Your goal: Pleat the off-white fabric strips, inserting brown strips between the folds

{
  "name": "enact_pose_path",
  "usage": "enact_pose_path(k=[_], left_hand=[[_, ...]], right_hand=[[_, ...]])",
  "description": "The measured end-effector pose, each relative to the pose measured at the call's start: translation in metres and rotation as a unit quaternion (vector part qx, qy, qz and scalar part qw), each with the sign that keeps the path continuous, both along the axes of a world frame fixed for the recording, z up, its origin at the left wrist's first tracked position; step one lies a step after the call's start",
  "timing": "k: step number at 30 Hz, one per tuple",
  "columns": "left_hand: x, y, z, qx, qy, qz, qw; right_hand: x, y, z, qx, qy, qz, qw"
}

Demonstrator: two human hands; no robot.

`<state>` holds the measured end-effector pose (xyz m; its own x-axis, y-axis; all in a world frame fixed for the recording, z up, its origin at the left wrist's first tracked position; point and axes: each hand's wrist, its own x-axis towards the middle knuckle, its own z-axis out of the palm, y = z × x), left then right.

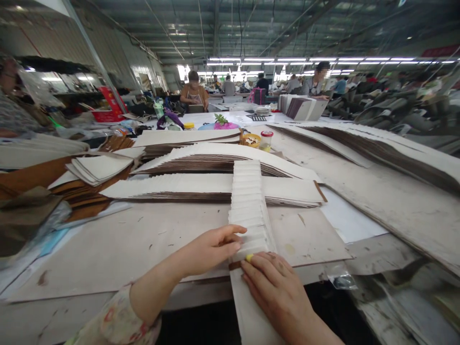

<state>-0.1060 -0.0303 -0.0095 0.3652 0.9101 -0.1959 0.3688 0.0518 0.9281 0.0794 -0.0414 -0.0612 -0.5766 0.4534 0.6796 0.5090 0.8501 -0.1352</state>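
Observation:
A long overlapping row of narrow white paper strips (pixel 247 201) runs away from me across the grey work table (pixel 118 244). My left hand (pixel 212 249) rests at the strips' near left edge, fingers stretched toward them and touching the side. My right hand (pixel 276 282) lies flat on the nearest strip, fingers extended, with a small yellow thing (pixel 249 258) at one fingertip. Neither hand grips anything. Under the row lie fanned stacks of white sheets with brown edges (pixel 215 189).
More fanned sheet stacks (pixel 377 148) cover the right side and the left (pixel 97 167). A yellow bowl (pixel 251 140) and a small jar (pixel 266 140) stand beyond. Several seated people work at the far tables. Plastic wrap (pixel 339 278) lies at the near right edge.

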Motion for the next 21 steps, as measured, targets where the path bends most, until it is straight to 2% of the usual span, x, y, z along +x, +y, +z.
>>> enact_pose_path(k=[3,8,13,18,21], left_hand=[[0.005,0.001,0.003,0.017,0.036,-0.009,0.999],[0.025,0.003,0.005,0.149,0.169,-0.016,0.974],[0.03,0.001,0.0,0.196,0.202,-0.033,0.959],[0.034,-0.003,-0.002,0.248,0.263,-0.044,0.931],[0.038,-0.001,0.0,0.251,0.279,-0.057,0.925]], right_hand=[[0.001,0.0,0.0,0.005,0.004,0.004,1.0],[0.003,-0.002,0.001,0.008,0.022,-0.03,0.999],[0.005,-0.003,0.003,0.022,0.022,-0.041,0.999],[0.014,-0.004,0.003,0.027,0.027,-0.046,0.998],[0.018,-0.004,0.003,0.029,0.03,-0.049,0.998]])
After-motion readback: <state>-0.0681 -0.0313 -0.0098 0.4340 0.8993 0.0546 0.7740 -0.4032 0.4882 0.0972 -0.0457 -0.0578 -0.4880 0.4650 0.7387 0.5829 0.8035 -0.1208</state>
